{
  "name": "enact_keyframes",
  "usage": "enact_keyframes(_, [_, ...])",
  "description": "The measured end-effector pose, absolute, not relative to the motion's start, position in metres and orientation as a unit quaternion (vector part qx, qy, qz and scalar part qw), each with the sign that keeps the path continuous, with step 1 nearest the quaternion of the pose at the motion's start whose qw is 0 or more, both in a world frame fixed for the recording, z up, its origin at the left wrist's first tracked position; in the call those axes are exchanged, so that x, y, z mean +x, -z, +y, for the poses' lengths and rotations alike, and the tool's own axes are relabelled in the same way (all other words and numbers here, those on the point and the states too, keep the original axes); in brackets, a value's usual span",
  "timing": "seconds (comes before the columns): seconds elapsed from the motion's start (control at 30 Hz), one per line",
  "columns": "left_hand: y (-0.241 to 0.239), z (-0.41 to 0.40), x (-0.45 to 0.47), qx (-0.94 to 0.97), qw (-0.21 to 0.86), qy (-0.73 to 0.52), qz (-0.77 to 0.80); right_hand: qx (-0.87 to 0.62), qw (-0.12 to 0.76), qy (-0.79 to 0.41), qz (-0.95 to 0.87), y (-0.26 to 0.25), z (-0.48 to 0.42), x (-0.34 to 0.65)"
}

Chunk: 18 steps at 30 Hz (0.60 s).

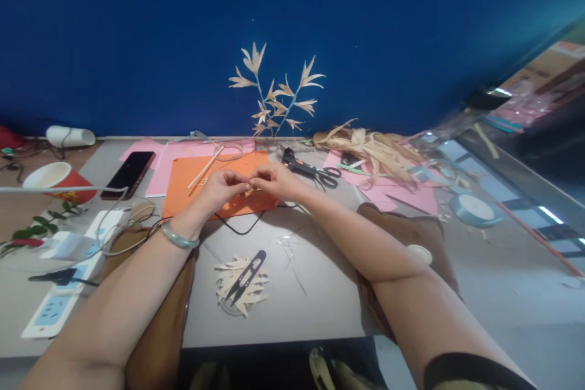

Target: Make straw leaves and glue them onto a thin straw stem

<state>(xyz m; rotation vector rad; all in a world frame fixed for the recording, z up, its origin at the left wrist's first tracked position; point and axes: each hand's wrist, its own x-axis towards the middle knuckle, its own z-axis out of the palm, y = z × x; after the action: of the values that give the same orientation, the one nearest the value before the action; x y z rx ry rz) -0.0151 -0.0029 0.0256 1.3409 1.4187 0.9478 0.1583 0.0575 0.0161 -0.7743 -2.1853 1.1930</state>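
My left hand (222,187) and my right hand (273,181) meet fingertip to fingertip over an orange sheet (192,189). Both are pinched closed on a small pale strip (250,186) held between them; it is too small to name surely. A green bangle (179,236) circles my left wrist. Nearer to me, thread snips (247,277) lie on a pile of cut straw-coloured leaf pieces (231,283). A twig with straw leaves (274,97) stands upright against the blue wall.
Scissors (324,175) and a glue gun (297,164) lie behind my right hand. Dried straw (375,152) rests on pink paper (402,195). A phone (128,173), red cup (55,180), power strip (59,301) and cables sit left. A ribbon roll (475,208) is right.
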Motion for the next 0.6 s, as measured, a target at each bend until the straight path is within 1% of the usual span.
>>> enact_keyframes(0.2, [-0.0229, -0.0013, -0.0167, 0.562, 0.455, -0.400, 0.563, -0.276, 0.305, -0.349, -0.842, -0.0158, 0.0621, 0.1610])
enact_keyframes(0.27, [-0.0231, -0.0014, -0.0165, 0.565, 0.453, -0.405, 0.559, -0.269, 0.314, -0.338, -0.845, -0.0166, 0.0629, 0.1613])
enact_keyframes(0.37, [-0.0243, -0.0020, -0.0154, 0.567, 0.454, -0.406, 0.554, -0.268, 0.320, -0.358, -0.835, -0.0164, 0.0633, 0.1604])
enact_keyframes(0.6, [-0.0270, -0.0024, -0.0132, 0.548, 0.497, -0.433, 0.516, -0.271, 0.352, -0.434, -0.784, -0.0173, 0.0625, 0.1587])
